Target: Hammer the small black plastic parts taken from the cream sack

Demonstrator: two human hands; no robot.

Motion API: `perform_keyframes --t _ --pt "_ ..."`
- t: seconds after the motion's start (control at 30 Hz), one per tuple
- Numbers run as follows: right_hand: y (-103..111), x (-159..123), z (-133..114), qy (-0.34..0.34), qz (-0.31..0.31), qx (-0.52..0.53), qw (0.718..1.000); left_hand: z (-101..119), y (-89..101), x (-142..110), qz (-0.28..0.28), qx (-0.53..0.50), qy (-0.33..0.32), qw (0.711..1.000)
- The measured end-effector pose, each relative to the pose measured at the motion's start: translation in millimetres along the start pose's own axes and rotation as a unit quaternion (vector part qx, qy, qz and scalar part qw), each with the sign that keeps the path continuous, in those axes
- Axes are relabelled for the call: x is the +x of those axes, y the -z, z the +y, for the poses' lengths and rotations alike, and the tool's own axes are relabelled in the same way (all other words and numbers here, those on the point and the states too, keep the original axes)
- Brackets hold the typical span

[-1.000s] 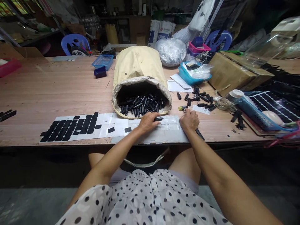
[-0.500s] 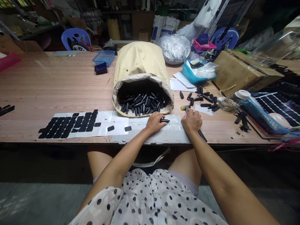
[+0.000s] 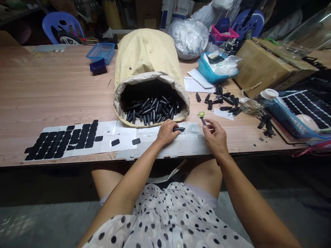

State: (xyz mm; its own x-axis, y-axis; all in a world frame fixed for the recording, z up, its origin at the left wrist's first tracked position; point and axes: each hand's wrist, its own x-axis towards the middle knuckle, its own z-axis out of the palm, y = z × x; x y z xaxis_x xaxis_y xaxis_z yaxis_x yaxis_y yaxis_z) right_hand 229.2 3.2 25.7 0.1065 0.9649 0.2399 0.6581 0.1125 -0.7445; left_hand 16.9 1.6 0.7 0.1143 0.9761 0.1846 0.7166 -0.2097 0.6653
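My left hand (image 3: pixel 167 132) rests at the middle of the grey board (image 3: pixel 152 150), its thumb and fingers closed around a slim black tube-shaped part (image 3: pixel 179 129) that points right. Just beyond it, the large cream sack (image 3: pixel 148 51) lies on its side, mouth towards me, with many similar black parts (image 3: pixel 152 112) inside. My right hand (image 3: pixel 216 137), at the board's right end, grips a small hammer (image 3: pixel 203 120) with a yellow-green head and a grey shaft. The hammer's head is raised off the table; the palm hides its handle.
Left of the board, black stickers (image 3: pixel 55 141) cover a white sheet. Loose black parts (image 3: pixel 227 100) lie at the right, near a turquoise basket (image 3: pixel 207 74) and a cardboard box (image 3: pixel 263 65). A blue basket (image 3: pixel 100 51) and a small navy tray (image 3: pixel 98 67) stand left of the sack.
My right hand has lifted the hammer, its head now upright above the table instead of lying low. My left hand slid slightly right and still holds the black part. The view tilted downward.
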Motion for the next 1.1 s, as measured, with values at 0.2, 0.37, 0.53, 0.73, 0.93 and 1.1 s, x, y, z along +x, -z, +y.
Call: perform_keyframes --t 0.2,0.37,0.53,0.73,0.93,1.1 --pt "-7.2 -42.3 -29.8 0.081 -0.052 0.054 0.994 -1.4 2.0 -0.6 0.004 -0.011 -0.008 1.000" --pt "-14.8 -45.3 -27.0 0.099 -0.045 0.030 0.994 -1.0 0.5 0.1 0.009 -0.008 -0.001 1.000" --pt "-16.6 -44.6 -34.4 0.102 -0.037 0.042 0.993 0.9 0.7 0.3 0.011 -0.006 -0.003 1.000" --pt "-22.9 -45.1 -36.1 0.102 -0.091 0.034 0.990 2.1 0.8 -0.1 0.007 -0.006 0.010 1.000" --pt "-8.8 -4.0 -15.6 0.058 0.012 -0.088 0.994 5.9 0.4 0.8 -0.002 -0.003 0.022 1.000" --pt "-15.1 43.4 11.0 -0.031 0.050 -0.228 0.972 9.7 2.9 0.2 -0.010 0.004 0.026 1.000"
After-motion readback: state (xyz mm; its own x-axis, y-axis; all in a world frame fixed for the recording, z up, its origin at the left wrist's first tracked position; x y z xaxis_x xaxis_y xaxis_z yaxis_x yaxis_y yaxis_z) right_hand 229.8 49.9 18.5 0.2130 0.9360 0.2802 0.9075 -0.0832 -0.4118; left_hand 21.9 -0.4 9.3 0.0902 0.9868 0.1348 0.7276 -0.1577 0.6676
